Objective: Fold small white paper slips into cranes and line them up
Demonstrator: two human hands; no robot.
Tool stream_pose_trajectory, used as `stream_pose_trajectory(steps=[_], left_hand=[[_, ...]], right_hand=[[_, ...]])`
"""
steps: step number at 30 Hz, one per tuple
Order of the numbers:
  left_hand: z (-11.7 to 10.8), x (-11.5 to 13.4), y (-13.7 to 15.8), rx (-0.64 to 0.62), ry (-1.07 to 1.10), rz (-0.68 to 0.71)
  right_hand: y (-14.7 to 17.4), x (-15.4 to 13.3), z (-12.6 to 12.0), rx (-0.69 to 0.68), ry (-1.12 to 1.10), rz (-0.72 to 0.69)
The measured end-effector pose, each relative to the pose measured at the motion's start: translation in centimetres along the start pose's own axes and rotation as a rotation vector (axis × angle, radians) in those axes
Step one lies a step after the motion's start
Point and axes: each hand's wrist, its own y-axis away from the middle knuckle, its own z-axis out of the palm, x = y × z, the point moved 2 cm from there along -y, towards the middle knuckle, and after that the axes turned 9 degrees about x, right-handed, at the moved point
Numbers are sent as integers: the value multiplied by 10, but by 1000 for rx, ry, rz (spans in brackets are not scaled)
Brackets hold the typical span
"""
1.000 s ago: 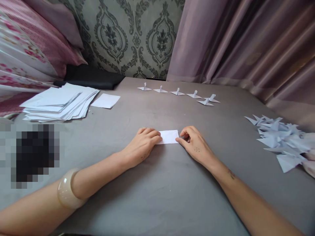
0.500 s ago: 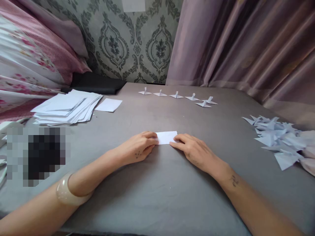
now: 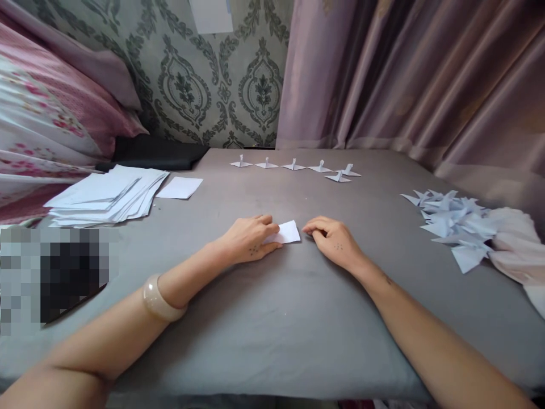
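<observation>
A small folded sheet of white paper (image 3: 289, 232) lies on the grey cloth in front of me, its right end tilted slightly upward in the view. My left hand (image 3: 254, 237) is closed on the paper's left part, with the thumb along the near edge and the fingers over the top. Just right of the paper, apart from it, is my right hand (image 3: 334, 238); its fingers are curled in with the tips together, and nothing shows between them. The hand covers the left end of the paper.
Several folded paper birds (image 3: 293, 165) stand in a row at the far side. More lie in a heap (image 3: 455, 218) at right, beside pale fabric (image 3: 513, 244). At left are a stack of white sheets (image 3: 102, 196), a single sheet (image 3: 180, 187) and a blurred dark object (image 3: 72, 278).
My right hand has let go of the paper and moved off to its right. The paper has turned a little in my left hand. The whole view has shifted slightly.
</observation>
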Motion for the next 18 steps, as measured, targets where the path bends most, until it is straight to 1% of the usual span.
stream_pose_trajectory(steps=[2,3,4,5,7,9,11,13,15,18], left_hand=[[1,4,1,64,9,39],[0,6,2,120,45,23],[-1,7,2,192,114,-34],[-3,7,3,273,221,-127],[-4,5,3,415,535,-382],[-2,3,4,479,889,-613],[3,4,3,479,1175,-762],[8,7,2,448,1365,-859],[13,10,2,382,1494,-927],[17,14,2,308,1568,-969]], right_hand=[[-1,0,0,51,-24,65],[-1,0,0,85,-47,107],[-1,0,0,122,-82,154],[-1,-1,0,154,-132,206],[-1,-6,0,172,-276,322],[0,-15,2,116,-454,440],[2,-25,5,21,-618,543],[4,-35,8,-25,-701,595],[6,-40,12,-21,-706,613],[7,-38,18,37,-629,604]])
